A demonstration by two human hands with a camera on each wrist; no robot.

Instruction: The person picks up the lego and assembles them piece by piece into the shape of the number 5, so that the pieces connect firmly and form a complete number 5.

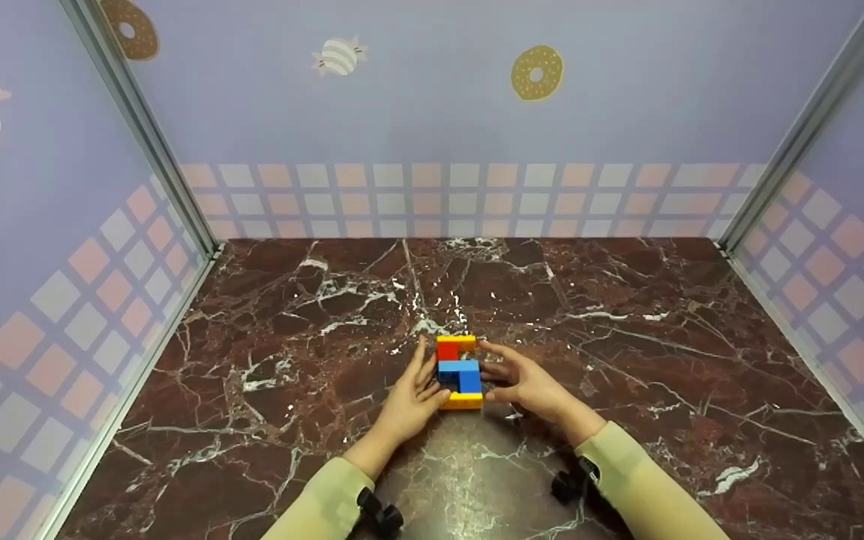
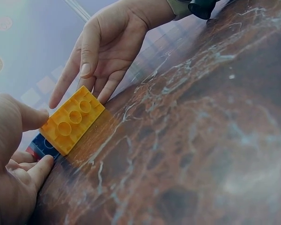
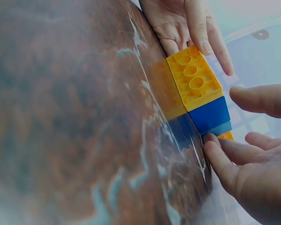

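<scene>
In the head view a small assembly of toy building bricks lies on the table between both hands. A yellow brick forms its near end, its hollow underside facing the wrist cameras. Behind it come a blue brick, a light blue brick, a red brick and another yellow brick at the far end. My left hand is at the left side, thumb right at the near yellow brick's edge, fingers extended along the side. From the right, my right hand has fingertips by the blue brick, its thumb apart from the bricks.
A dark red marbled table with a glossy surface lies beneath the bricks. Lilac panels with tile and sweets patterns, such as the back wall, enclose it at the back, left and right.
</scene>
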